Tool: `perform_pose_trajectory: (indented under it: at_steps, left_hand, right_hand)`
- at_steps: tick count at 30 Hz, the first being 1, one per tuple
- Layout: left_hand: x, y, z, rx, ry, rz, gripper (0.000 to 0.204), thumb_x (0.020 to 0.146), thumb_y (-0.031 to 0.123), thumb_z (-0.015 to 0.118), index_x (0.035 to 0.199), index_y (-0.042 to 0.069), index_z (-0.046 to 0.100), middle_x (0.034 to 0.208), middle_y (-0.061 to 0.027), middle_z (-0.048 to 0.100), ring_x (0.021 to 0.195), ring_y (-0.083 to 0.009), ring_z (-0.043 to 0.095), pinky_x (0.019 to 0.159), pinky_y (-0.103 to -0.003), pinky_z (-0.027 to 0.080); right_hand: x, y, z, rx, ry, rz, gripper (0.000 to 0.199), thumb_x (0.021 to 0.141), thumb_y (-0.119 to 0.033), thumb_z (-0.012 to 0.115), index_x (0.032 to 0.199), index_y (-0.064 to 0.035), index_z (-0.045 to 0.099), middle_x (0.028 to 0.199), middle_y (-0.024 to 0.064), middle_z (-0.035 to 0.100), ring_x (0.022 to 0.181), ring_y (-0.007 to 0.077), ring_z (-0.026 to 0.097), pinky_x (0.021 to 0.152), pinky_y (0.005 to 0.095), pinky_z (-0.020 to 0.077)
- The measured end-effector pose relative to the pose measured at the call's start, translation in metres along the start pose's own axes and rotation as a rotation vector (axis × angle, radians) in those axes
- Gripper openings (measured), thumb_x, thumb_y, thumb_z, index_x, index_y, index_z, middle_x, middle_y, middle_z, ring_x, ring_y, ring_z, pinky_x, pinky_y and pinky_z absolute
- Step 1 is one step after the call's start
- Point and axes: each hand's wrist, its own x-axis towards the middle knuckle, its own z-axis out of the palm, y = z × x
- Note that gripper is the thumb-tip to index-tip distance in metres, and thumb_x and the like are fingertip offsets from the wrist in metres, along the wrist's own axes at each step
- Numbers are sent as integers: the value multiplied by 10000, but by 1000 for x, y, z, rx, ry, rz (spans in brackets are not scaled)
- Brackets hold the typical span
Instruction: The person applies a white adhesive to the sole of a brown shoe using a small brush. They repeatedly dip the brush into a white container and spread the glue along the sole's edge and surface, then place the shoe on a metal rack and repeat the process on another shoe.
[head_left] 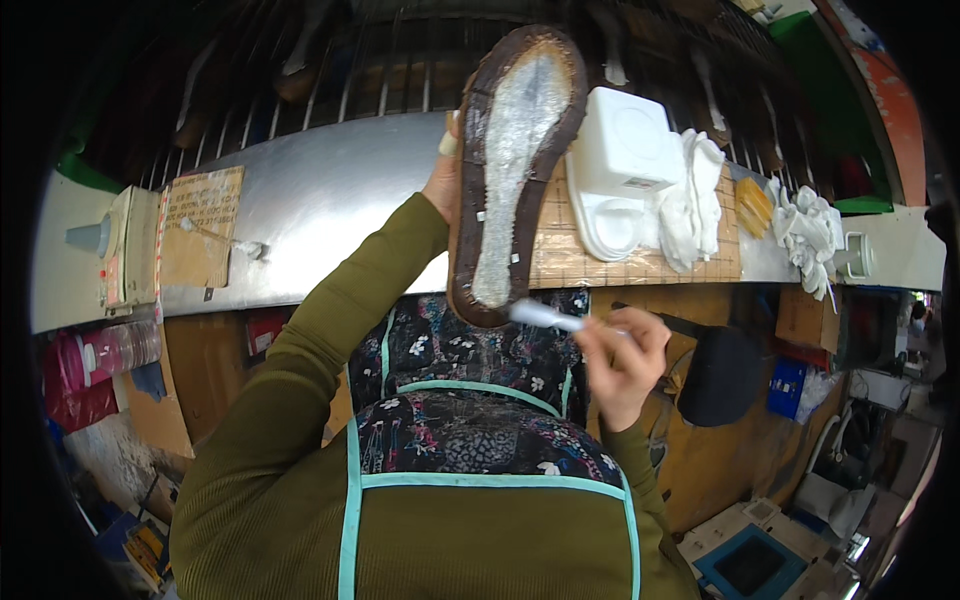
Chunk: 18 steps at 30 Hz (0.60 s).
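My left hand grips a shoe without its outsole from the left side, with most of the fingers hidden behind it. The shoe's underside faces me, upright, showing a pale grey middle inside a dark brown, shiny border. Two small white specks sit on it. My right hand is closed around the handle of a small brush. The brush's whitish end meets the lower rounded edge of the underside, a little blurred. Both hands are in front of the metal bench, over my flowered apron.
On the metal bench, a white plastic container and white gloves rest on cardboard to the right. Yellow blocks and crumpled white gloves lie farther right. A cardboard piece bears a white-tipped stick. Metal bars run behind, with dark shoes.
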Motion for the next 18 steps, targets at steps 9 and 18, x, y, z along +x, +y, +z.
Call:
perform_pose_trajectory:
  at_steps: [9,18]
  left_hand:
    - [16,-12,-22,-39,-39,30,839,858,724,378,1407,89,399,1352,-113,507,1168,-224,539,1001,-355,446]
    - [16,-25,-62,-116,26,-11,792,862,692,426,1382,95,440,1337,-106,525,1143,-248,552,982,-374,456]
  right_hand:
    - [32,81,4,-637,86,101,111,792,-226,724,878,-158,708,950,48,597,712,148,527,729,344,278]
    - [105,109,-23,-292,-23,186,135,819,-164,687,879,-48,723,819,92,633,779,257,555,745,367,394]
